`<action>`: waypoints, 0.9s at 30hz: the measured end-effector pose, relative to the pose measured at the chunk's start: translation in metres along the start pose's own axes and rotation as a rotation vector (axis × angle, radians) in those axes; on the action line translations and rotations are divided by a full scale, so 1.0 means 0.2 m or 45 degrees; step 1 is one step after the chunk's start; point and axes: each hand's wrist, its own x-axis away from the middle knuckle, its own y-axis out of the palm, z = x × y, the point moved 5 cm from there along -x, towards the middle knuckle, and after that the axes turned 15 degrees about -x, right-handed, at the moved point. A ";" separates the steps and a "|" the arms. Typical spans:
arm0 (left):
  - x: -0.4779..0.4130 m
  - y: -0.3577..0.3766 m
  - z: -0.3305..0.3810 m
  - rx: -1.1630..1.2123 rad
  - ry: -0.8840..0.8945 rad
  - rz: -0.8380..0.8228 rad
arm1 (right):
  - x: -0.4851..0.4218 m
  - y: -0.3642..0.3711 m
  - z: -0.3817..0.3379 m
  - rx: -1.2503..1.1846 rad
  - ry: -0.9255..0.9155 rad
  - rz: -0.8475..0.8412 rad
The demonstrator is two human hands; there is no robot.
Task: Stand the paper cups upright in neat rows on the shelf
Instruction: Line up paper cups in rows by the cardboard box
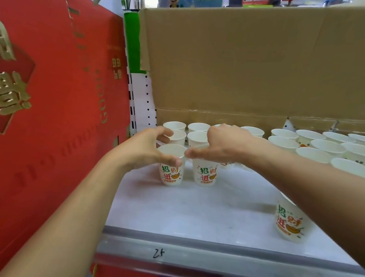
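Our left grip [150, 149] curls round the rim of the front-left cup [171, 171], with the thumb on the near edge and the fingers [166, 134] hooked over the far edge. Our right grip [225, 144] sits on top of the neighbouring cup [204, 173]. Its thumb lies flat along the near rim and points left, and its fingers bend down behind, so it holds that cup from above. The two thumb tips nearly meet between the two rims. Both cups stand upright on the white shelf [190, 209], just beside each other, with their green and red printed characters facing us.

Behind them we see the back rows [198, 127] of more paper cups, upright with open mouths up, near the foot of the cardboard wall [256, 66]. Further right, past a gap, a larger cluster of cups [338, 149] stands upright in rows that run off the right edge. One lone cup [287, 222] stands near the front of the shelf on the right, well apart from the rest. Its top is partly hidden by our right forearm [309, 190].

A red box [43, 96] with gold characters rises at the left of the shelf. The grey front rail [185, 250] of the shelf carries a handwritten "25".
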 end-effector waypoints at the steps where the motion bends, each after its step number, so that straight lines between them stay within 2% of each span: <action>1: 0.00 0.00 -0.01 0.030 -0.006 0.009 | 0.00 -0.01 0.00 -0.024 0.014 -0.002; 6: -0.02 0.01 -0.08 0.084 -0.014 0.081 | 0.02 -0.02 0.05 -0.211 0.072 -0.132; 11: -0.05 0.01 -0.11 0.110 -0.003 0.077 | -0.04 0.04 0.07 -0.292 0.035 -0.013; 17: -0.09 0.00 -0.12 0.105 -0.004 0.065 | -0.04 0.04 0.04 -0.240 0.038 0.104; 27: -0.05 0.05 -0.12 -0.019 -0.052 0.139 | -0.01 0.04 0.07 -0.351 -0.002 0.065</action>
